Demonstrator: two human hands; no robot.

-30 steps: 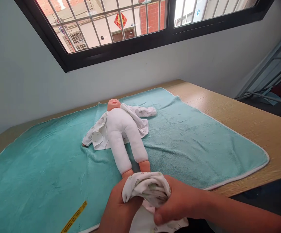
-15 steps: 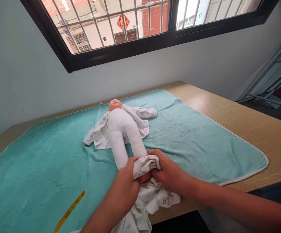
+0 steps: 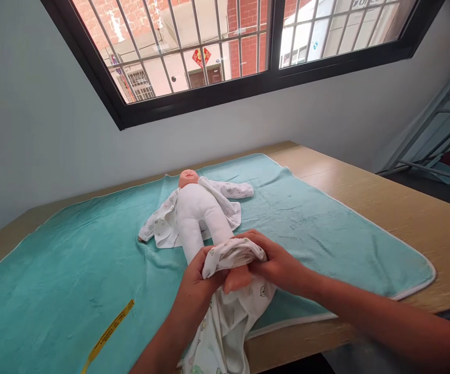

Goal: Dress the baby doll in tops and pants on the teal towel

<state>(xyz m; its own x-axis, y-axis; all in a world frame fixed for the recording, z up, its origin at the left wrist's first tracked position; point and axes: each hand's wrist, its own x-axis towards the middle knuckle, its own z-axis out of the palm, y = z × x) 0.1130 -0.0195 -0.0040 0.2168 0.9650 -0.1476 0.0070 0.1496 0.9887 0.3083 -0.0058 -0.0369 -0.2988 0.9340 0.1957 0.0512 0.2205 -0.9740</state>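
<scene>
A baby doll [image 3: 197, 208] with a white cloth body lies on its back, head toward the window. Its arms are in an open white printed jacket [image 3: 166, 223]. Around one of the doll's feet [image 3: 237, 278] is a bunched leg of white printed baby pants [image 3: 225, 327], with the bare foot poking out through it. My left hand [image 3: 199, 278] pinches the cloth on the left side of the foot. On the other side, my right hand [image 3: 273, 262] grips the same gathered cloth. The rest of the pants hangs over the table's front edge. The doll's other foot is hidden behind my left hand.
A teal blanket [image 3: 72, 270] with a white border covers much of the wooden table [image 3: 365, 182]. Printed on or lying over its front left is a yellow strip [image 3: 110, 330]. Behind the table are a wall and a barred window [image 3: 193, 93]. A metal frame [image 3: 435, 119] stands at right.
Both hands moved forward with the bunched pants leg, from in front of the doll's feet onto one foot. That foot now shows through the cloth. The view has tilted up slightly.
</scene>
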